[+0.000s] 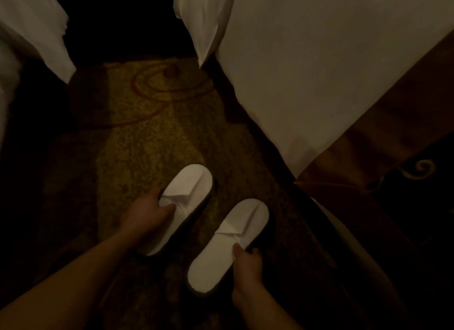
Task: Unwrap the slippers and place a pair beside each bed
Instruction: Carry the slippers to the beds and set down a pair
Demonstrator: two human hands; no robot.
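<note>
Head view is showing two white slippers being set on the patterned carpet [147, 138] in the aisle between two beds. The left hand [147, 214] is pinching the left slipper [189, 194] at its opening, thumb on top of the insole and fingers tucked at the far edge; the right hand [248, 263] is gripping the right slipper [231, 241] by its right rim, thumb pressing on the insole. Both slippers are lying sole-down, toes pointing away and angled toward the right bed [319, 71], close to each other but not touching, with no wrapper visible on them — so the unwrapping appears done and the placing step is in hand. Whether the soles are fully resting on the floor is hard to tell in the dim light. The next move is probably calling for a small squaring-up so the pair is sitting parallel beside the bed's edge, then letting go with both hands. Room is looking generous: open carpet is stretching ahead and to the left, while the right bed's dark runner [368, 145] and skirt are hanging near the right slipper. The left bed [32, 30] is lying well apart — it will likely be needing its own pair.
</note>
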